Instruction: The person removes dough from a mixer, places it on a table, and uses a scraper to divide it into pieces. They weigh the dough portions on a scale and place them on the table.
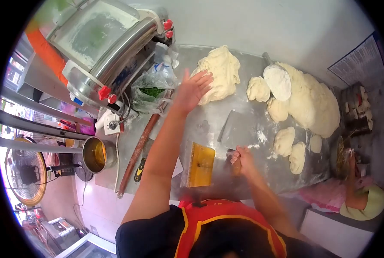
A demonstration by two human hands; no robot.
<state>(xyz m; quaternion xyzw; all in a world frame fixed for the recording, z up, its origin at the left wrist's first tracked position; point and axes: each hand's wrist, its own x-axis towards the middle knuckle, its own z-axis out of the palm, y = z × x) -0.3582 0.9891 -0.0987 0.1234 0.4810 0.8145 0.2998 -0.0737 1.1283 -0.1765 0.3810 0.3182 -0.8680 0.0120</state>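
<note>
My left hand is stretched out, fingers spread, at the left edge of a large lump of dough. In my right hand is the wooden handle of a cleaver, its broad grey blade close over the steel worktop. Right of the blade sit smaller dough pieces, dusted with flour. Behind them lies a big mass of dough, with a floury white oval piece at its left end. A rectangular yellow-orange tray is between my forearms.
A dough roller machine stands back left, beside a plastic bag of chopped greens. A long wooden rolling pin and a yellow-black handled tool lie left. A metal pot is further left. Another person works at right.
</note>
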